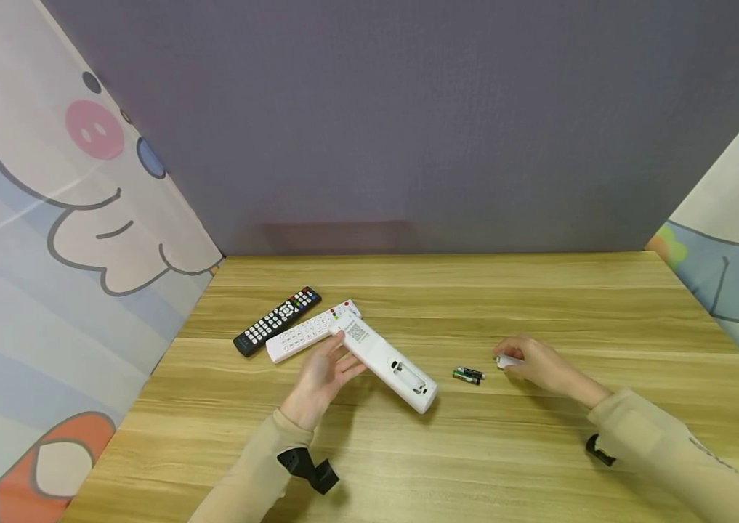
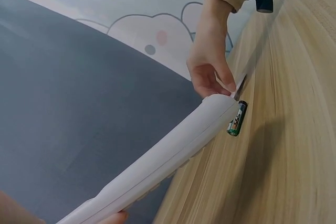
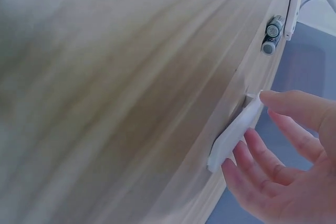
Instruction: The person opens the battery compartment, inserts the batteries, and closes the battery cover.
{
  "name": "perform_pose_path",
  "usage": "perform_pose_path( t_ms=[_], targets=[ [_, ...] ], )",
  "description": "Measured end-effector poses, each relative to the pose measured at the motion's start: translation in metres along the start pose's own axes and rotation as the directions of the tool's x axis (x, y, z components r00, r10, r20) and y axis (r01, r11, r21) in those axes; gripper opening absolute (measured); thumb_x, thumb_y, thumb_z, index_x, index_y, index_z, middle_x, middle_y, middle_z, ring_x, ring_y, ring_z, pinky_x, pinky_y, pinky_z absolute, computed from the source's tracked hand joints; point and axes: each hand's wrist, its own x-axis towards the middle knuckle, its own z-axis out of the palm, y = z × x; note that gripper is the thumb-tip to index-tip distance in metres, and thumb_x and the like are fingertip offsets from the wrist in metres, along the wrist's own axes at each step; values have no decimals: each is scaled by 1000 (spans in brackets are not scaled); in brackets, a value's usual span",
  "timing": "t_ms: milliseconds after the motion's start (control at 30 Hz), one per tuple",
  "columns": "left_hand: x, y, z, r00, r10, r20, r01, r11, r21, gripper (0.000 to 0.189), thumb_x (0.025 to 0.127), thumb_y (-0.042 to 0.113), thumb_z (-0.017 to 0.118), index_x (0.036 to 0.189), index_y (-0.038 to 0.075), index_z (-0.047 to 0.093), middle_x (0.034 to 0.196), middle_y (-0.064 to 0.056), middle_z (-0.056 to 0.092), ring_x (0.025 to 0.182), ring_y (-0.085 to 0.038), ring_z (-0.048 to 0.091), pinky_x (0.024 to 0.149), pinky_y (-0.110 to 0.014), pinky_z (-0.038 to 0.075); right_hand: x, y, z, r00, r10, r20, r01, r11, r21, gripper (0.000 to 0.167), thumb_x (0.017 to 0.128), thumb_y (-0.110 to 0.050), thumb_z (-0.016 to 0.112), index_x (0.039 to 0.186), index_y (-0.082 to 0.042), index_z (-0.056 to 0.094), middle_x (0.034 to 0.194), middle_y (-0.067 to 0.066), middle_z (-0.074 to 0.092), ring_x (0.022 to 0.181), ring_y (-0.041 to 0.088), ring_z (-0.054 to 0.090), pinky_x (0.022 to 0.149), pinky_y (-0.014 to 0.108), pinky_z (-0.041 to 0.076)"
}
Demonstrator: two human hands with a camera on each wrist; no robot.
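Observation:
My left hand grips a white remote control at one end, with its back turned up and the battery compartment uncovered. The remote slants above the table, its far end toward the right. A small white battery cover is between the thumb and fingers of my right hand, low at the tabletop. Between the remote and that hand, two green-and-black batteries lie side by side on the wood. In the left wrist view, the remote's underside edge shows bumps of buttons.
A second white remote lies face up on the wooden table, partly behind the held one. Left of it is a black remote with coloured buttons. A grey panel rises at the table's back edge; cartoon-print curtains hang at the sides.

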Motion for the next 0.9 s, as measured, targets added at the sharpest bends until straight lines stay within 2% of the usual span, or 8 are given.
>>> perform_pose_path(
  t_ms=[167,333,533,900],
  targets=[
    [1,0,1,1000,-3,-6,3,1000,7,29,94,13,40,120,-1,39,107,-15,49,81,-23,60,88,-45,46,1,-4,0,1000,-7,-6,7,1000,14,23,82,-5,60,104,3,59,96,13,59,86,27,56,69,37,52],
    [1,0,2,1000,0,-4,0,1000,5,29,94,13,40,119,0,39,108,-15,47,81,-23,60,88,-46,46,2,-9,2,999,-42,-12,42,999,19,24,81,-1,58,105,3,58,103,18,58,95,36,54,79,47,49],
    [0,0,1,1000,5,-2,-5,1000,7,24,94,12,41,115,0,41,102,-12,50,79,-23,60,87,-46,47,6,-15,5,996,-87,-10,87,996,19,27,78,1,61,104,4,58,103,19,58,92,33,55,77,45,50],
    [1,-2,3,1000,3,-5,-3,1000,9,22,93,12,41,112,1,43,97,-10,53,78,-22,60,85,-45,48,16,-23,14,990,-140,12,140,990,-4,25,75,1,64,100,1,61,90,8,61,80,20,56,68,32,51]
  ],
)
